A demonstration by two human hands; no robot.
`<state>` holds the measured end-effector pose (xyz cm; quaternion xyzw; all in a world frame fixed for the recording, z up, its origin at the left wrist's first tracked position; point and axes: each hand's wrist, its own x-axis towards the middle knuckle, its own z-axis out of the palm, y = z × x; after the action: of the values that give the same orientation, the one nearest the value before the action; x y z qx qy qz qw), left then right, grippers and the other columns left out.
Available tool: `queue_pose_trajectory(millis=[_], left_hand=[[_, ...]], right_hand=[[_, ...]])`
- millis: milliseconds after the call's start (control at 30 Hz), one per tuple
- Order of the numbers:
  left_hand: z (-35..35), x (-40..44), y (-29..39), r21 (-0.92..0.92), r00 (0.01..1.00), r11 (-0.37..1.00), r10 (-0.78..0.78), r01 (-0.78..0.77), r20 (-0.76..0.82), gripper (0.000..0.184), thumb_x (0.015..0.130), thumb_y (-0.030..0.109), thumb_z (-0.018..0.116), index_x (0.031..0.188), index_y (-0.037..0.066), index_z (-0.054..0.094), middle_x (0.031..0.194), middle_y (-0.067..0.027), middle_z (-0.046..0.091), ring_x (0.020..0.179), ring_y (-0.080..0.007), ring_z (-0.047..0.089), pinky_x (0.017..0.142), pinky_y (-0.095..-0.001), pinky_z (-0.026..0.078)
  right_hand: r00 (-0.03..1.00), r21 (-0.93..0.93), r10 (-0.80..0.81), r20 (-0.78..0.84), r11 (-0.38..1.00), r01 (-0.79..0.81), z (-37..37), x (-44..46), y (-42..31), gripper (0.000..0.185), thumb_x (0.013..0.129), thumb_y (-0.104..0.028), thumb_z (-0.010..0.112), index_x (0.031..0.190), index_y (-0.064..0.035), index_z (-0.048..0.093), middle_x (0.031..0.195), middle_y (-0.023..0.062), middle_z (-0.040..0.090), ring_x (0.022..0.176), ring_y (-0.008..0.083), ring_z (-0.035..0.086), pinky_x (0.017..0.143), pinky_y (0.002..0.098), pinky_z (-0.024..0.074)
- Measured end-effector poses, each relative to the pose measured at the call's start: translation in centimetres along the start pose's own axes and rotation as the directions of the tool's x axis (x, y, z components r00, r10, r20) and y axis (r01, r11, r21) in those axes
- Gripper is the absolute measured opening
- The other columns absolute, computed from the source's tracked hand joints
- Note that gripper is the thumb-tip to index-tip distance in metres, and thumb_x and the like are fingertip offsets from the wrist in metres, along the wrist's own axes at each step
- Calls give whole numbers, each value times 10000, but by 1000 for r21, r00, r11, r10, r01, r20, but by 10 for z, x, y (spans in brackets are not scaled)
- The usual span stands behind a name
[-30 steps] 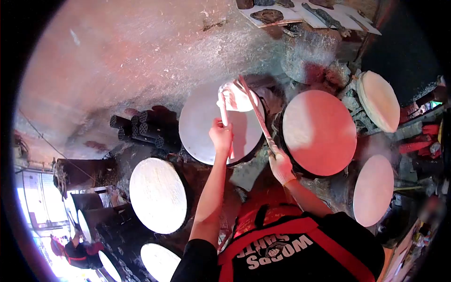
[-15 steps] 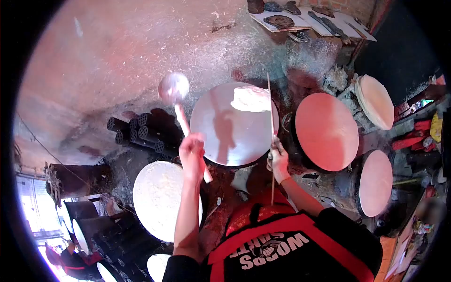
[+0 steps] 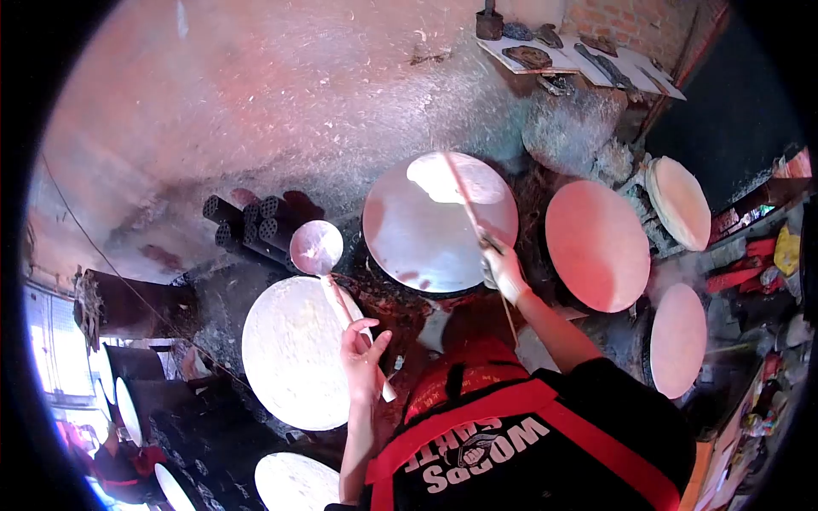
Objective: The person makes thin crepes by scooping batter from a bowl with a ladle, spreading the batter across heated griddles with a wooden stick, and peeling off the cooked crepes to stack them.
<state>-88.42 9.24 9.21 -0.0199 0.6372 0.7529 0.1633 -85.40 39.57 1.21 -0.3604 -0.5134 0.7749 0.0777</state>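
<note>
My left hand [image 3: 363,362] has its fingers spread over the pale handle of a ladle [image 3: 316,248], whose bowl lies between the dark briquettes and a pale round sheet [image 3: 298,353]. Part of the handle is hidden behind the hand. My gloved right hand [image 3: 501,266] is closed around a long thin stick [image 3: 464,192]. The stick's upper end lies over white batter [image 3: 480,180] near the far edge of a round griddle [image 3: 430,238]; its lower end points back toward my apron.
Perforated black briquettes [image 3: 271,230] lie left of the griddle. Round pale sheets [image 3: 598,245] [image 3: 679,341] stand to the right, with a stack [image 3: 679,203] behind them. A person [image 3: 119,468] is at the lower left. A shelf [image 3: 567,61] with dark objects is at the back.
The ladle has come down from beside the griddle toward me, and my left hand's fingers have opened around its handle. The stick's upper end has swung left over the batter, which has spread wider.
</note>
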Motion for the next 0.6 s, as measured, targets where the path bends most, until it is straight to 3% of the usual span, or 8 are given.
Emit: queue_pose_trajectory(millis=[33, 100, 200, 233, 400, 500, 533, 600], left_hand=[[-7, -3, -7, -1, 1000, 1000, 0, 0, 15, 187, 746, -35, 725, 887, 60, 647, 780, 70, 443, 625, -17, 359, 578, -169, 283], [-12, -13, -13, -60, 996, 995, -78, 81, 40, 124, 768, -24, 711, 852, 50, 659, 738, 67, 447, 576, -16, 353, 526, -172, 270], [-4, -26, -18, -76, 995, 992, -101, 102, 23, 39, 797, -6, 691, 800, 32, 686, 671, 56, 451, 502, -19, 334, 448, -183, 239], [-3, -29, -21, -65, 995, 993, -96, 96, 9, 37, 796, -6, 693, 798, 30, 688, 678, 56, 458, 508, -18, 340, 452, -183, 241], [4, -43, -48, 38, 988, 996, -80, 85, -129, 63, 803, 24, 701, 864, 21, 712, 723, 56, 496, 520, -17, 340, 452, -189, 230], [20, -51, -44, 0, 969, 992, -127, 130, -211, 149, 868, 141, 658, 967, 41, 709, 671, 70, 476, 485, -8, 300, 421, -186, 217], [25, -54, -43, -36, 955, 987, -162, 159, -249, 168, 880, 166, 649, 982, 46, 707, 655, 75, 468, 478, -6, 291, 415, -184, 214], [29, -59, -47, 48, 960, 993, -95, 111, -263, 260, 938, 265, 562, 1051, 66, 685, 613, 92, 421, 469, -1, 285, 407, -177, 213]], right_hand=[[997, 7, -16, -79, 1000, 17, -5, -4, 7, 317, 929, -291, 540, 1246, -296, 552, 534, -66, 357, 337, 61, 286, 317, 237, 206], [971, 15, -45, -237, 999, 50, -15, -2, 23, 316, 931, -284, 536, 1246, -301, 553, 528, -69, 343, 334, 62, 284, 314, 241, 206], [966, -225, -214, -143, 958, 179, -4, 15, 34, 335, 923, -242, 535, 1247, -167, 570, 538, -58, 412, 371, 75, 365, 348, 256, 287], [948, -311, -285, -140, 922, 231, 7, 20, 30, 342, 928, -243, 537, 1263, -180, 565, 535, -56, 414, 370, 80, 369, 357, 267, 291], [993, -366, -62, 103, 926, 95, 10, 33, 8, 365, 930, -214, 540, 1293, -188, 535, 544, -65, 401, 371, 67, 368, 331, 261, 289], [932, -319, 99, 349, 948, 19, -22, -11, -37, 416, 935, -154, 504, 1348, -136, 461, 519, -73, 342, 365, 55, 341, 309, 236, 283], [928, -258, 147, 342, 964, -57, -45, -4, -32, 389, 938, -160, 494, 1322, -100, 485, 525, -62, 376, 358, 60, 339, 306, 233, 274], [986, -295, 46, 163, 955, 4, -63, 10, -28, 378, 945, -179, 482, 1318, -119, 495, 536, -56, 407, 369, 62, 359, 322, 227, 287]])
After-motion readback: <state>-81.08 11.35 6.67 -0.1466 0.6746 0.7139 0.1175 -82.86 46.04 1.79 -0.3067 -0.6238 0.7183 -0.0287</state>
